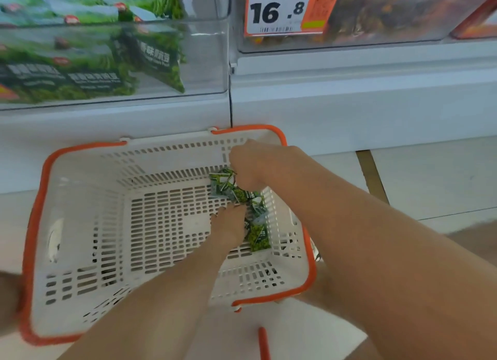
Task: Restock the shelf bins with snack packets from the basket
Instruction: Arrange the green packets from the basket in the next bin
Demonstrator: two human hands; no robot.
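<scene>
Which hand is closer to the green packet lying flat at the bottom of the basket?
Left. The left hand is just beside the green packet; the right hand is farther up, gripping a bunch of packets.

A white plastic basket [80, 198], smooth-walled and pierced all over with slots, carries an orange plastic rim [35, 225] with a duller, matt look. Along the basket's right wall lie small snack packets [258, 236] of glossy green printed film, crinkled and catching the light. Above, a clear hard-plastic shelf bin [209, 63] shows a polished, reflective front, with larger green packets [94, 74] of similar shiny film behind it. A price tag [277, 9] of white and orange paper or card, flat and matt, fronts the neighbouring clear bin [376, 40]. The white shelf front [349, 104] is smooth, with a faint sheen.
</scene>
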